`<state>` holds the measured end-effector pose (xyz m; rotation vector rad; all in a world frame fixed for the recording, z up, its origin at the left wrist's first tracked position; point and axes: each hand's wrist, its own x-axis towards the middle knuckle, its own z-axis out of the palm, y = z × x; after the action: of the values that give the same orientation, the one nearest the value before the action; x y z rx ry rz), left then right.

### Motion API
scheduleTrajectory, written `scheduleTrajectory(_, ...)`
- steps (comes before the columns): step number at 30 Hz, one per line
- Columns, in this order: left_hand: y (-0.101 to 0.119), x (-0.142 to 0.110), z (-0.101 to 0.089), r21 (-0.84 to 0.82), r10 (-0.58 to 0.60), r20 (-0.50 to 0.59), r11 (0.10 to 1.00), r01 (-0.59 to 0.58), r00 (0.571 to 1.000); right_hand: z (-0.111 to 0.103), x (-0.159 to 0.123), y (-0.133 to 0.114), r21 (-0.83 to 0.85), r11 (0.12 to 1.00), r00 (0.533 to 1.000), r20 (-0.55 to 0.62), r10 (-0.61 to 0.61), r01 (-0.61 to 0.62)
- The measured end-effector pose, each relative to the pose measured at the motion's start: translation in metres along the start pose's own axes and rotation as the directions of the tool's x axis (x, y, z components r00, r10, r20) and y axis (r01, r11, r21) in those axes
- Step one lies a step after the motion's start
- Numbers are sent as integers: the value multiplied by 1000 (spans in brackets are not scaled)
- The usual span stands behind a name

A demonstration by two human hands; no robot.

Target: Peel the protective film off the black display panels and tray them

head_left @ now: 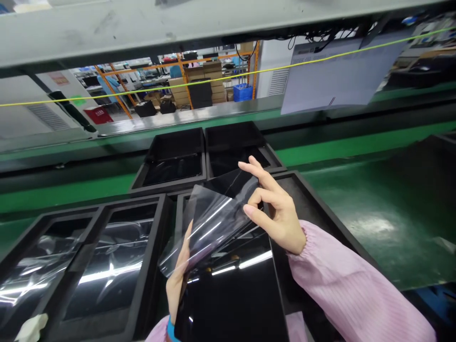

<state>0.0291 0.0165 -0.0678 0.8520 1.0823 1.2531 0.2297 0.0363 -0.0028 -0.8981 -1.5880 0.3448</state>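
Note:
A glossy black screen panel (233,304) is held tilted up in front of me. My left hand (176,282) grips its left edge, partly hidden behind a clear film. My right hand (276,211) pinches the upper right corner of that clear protective film (210,221) between thumb and index finger, its other fingers raised. The film is lifted and curled over the panel's upper part, with its left side sticking out past my left hand. Beneath the panel lies a black tray (302,199), mostly covered by it and my right sleeve.
To the left, a black tray (156,223) holds film-covered panels. Two more trays (204,156) with dark panels sit farther back on the green bench (370,209). A white object (32,327) lies at lower left. A yellow cord (228,76) and a hanging white sheet (338,71) cross the upper view.

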Motion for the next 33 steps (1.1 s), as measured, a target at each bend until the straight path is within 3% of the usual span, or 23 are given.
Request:
scheduleTrajectory(5, 2, -1, 10, 20, 24, -90, 1000, -23, 996, 2, -2, 1, 16, 1000, 999, -30, 27, -27)
scheduleTrajectory(11, 5, -2, 14, 4, -12, -94, 1000, 12, 996, 4, -2, 2, 2, 1000, 999, -50, 10, -10)
scheduleTrajectory(19, -19, 12, -17, -32, -123, -92, 992, 121, 988, 7, -3, -10, -21, 1000, 994, -113, -8, 5)
scheduleTrajectory(22, -23, 21, -23, 7, -175, -38, 985, 175, 984, 9, -6, -23, -47, 999, 988, -153, -27, 20)
scheduleTrajectory(25, -16, 26, -17, 22, -226, 49, 974, 225, 973, 11, -8, -36, -76, 996, 982, -179, -54, 40)
scheduleTrajectory(27, -10, 27, -11, 28, -242, 50, 970, 241, 969, 11, -8, -39, -87, 995, 981, -186, -57, 41)
scheduleTrajectory(33, -10, 22, -6, 36, -211, -112, 976, 216, 971, 12, -2, -5, 33, 996, 974, -209, 82, -77)
